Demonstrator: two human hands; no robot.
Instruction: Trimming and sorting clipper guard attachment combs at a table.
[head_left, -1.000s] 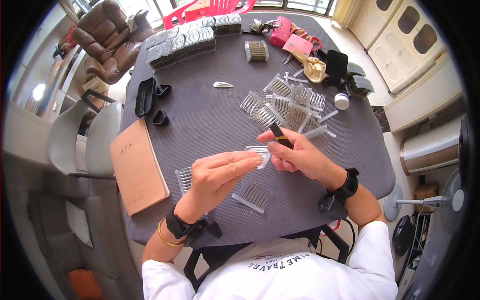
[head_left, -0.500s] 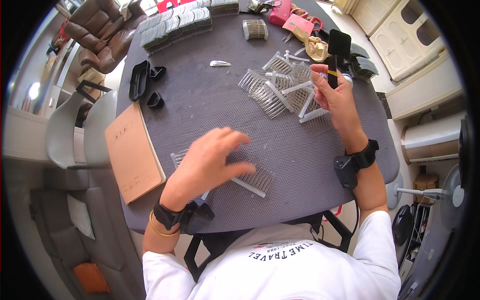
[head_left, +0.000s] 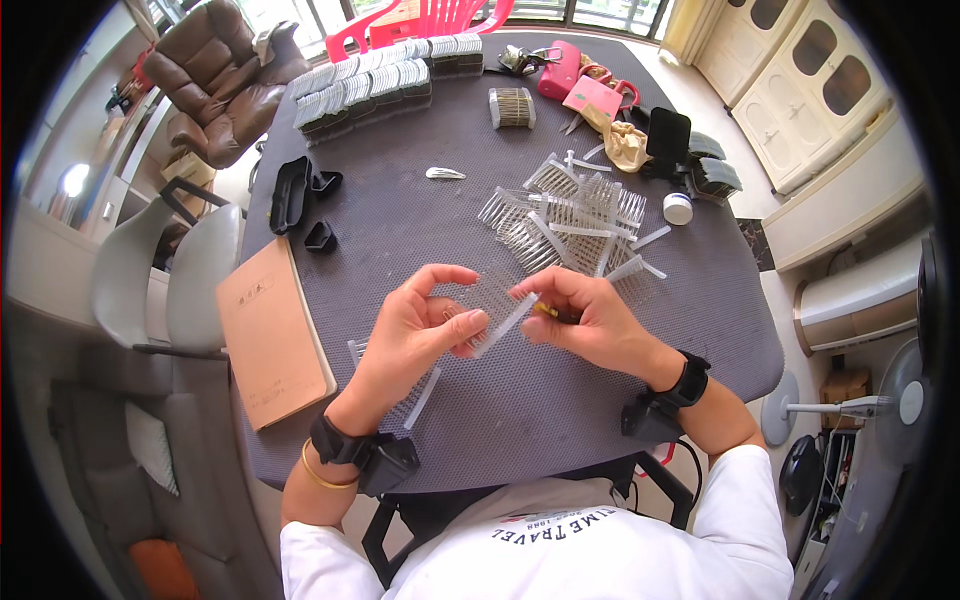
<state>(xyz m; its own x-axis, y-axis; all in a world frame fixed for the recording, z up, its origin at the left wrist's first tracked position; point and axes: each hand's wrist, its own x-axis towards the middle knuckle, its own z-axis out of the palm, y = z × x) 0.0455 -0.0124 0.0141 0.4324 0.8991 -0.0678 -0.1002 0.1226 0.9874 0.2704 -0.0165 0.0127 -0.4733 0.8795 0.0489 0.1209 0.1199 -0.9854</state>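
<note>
My left hand (head_left: 415, 320) is closed on a clear plastic hair comb (head_left: 503, 328), raised above the table with its teeth spread between the hands. Its far end meets the fingertips of my right hand (head_left: 590, 315). That hand is closed round a small black-and-yellow tool (head_left: 546, 309), mostly hidden by the fingers. Below my left wrist another clear comb (head_left: 423, 400) lies on the table, partly covered by the hand. Farther off to the right is a loose pile of clear combs (head_left: 575, 220).
A brown notebook (head_left: 275, 335) lies at left, near black plastic trays (head_left: 290, 195). One silver hair clip (head_left: 446, 174) rests mid-table. At the back stand rows of stacked clips (head_left: 370, 100) and a wound spool (head_left: 512, 108). A white jar (head_left: 677, 208) sits at right beside a black panel (head_left: 668, 140).
My right hand has come from the comb pile down to the front middle, bringing the black-and-yellow tool. My left hand has picked a comb up off the table.
</note>
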